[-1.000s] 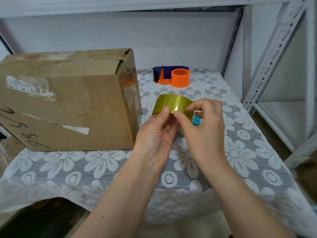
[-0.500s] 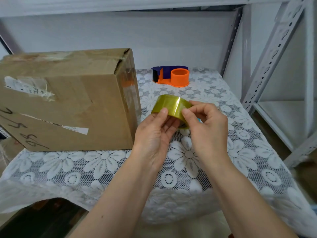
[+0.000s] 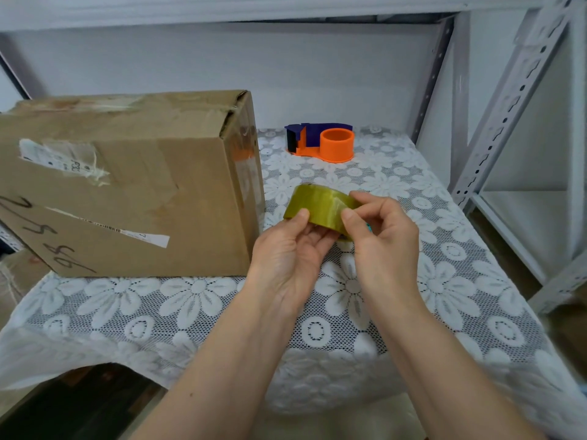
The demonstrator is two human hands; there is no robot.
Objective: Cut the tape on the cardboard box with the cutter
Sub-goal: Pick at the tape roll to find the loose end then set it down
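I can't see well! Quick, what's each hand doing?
Left hand: holds the tape roll.
Right hand: pinches the tape roll's edge.

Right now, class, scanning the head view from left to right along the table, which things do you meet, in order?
Cardboard box → left hand → roll of yellowish tape, held in both hands → right hand → grey shelving upright. The orange tape dispenser, farther back, overlaps the roll's span, so it is left out.
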